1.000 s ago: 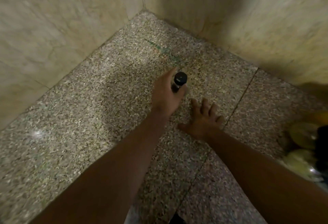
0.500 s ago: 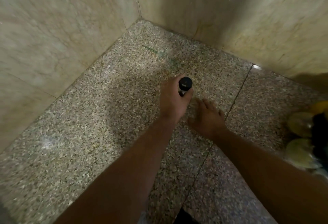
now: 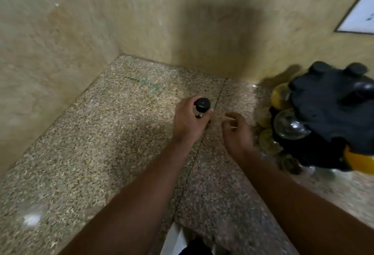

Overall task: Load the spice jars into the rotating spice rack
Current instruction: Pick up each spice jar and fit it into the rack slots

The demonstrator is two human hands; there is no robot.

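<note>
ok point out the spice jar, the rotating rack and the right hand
spice jar (image 3: 202, 104): head view, on its black cap
rotating rack (image 3: 332, 105): head view, on its black top plate
right hand (image 3: 237, 134): head view, on the back of the hand

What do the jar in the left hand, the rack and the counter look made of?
Jar: matte black cap, likely plastic; body mostly hidden. Rack: matte black, probably plastic, blurred. Counter: speckled polished stone, likely granite; it shows a glare spot.

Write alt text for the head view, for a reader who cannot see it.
The left hand grips a black-capped spice jar at a speckled counter. The empty right hand is beside it; a black spice rack stands at right.
</note>
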